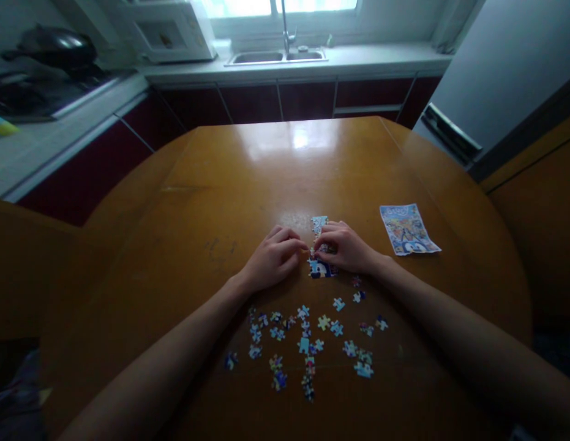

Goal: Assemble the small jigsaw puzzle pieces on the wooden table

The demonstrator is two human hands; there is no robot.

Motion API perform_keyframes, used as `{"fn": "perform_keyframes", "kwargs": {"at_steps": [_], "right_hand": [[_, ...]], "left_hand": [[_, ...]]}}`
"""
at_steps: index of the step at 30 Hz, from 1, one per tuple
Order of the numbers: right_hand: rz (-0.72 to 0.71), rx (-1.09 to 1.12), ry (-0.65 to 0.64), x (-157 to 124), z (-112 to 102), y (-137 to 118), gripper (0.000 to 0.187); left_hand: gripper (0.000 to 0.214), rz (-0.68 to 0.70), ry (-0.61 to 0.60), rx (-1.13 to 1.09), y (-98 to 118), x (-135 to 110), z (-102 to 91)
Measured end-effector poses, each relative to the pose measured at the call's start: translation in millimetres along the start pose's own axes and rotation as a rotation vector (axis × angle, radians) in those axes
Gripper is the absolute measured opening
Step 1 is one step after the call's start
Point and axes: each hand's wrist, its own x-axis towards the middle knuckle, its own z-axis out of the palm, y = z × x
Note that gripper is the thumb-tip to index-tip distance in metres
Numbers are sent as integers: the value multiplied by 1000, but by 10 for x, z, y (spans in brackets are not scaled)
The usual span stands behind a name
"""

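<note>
A partly joined jigsaw puzzle (322, 269) lies flat on the wooden table, its middle covered by my right hand (342, 246). The fingertips of that hand are pinched at the puzzle's left edge, on what looks like a puzzle piece, mostly hidden. From the left, my left hand (275, 254) rests on the table with its index finger stretched to the same edge and its thumb apart. Nothing shows in its grasp. Nearer to me, between my forearms, several loose puzzle pieces (303, 345) are scattered, some touching or overlapping.
A creased picture sheet (408, 229) lies right of my right hand. The brown table (248, 184) has a rounded outline. Beyond it stand a counter with a sink (259, 57), a white microwave (168, 33), a dark wok (59, 49) on the stove, and a pale fridge (505, 73).
</note>
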Motion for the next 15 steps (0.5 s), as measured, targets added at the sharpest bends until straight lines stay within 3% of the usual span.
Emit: {"fn": "perform_keyframes", "kwargs": {"at_steps": [15], "right_hand": [[-42,16,98,-66,-35,40,20]], "left_hand": [[30,77,-52,49,7,-21,0]]}}
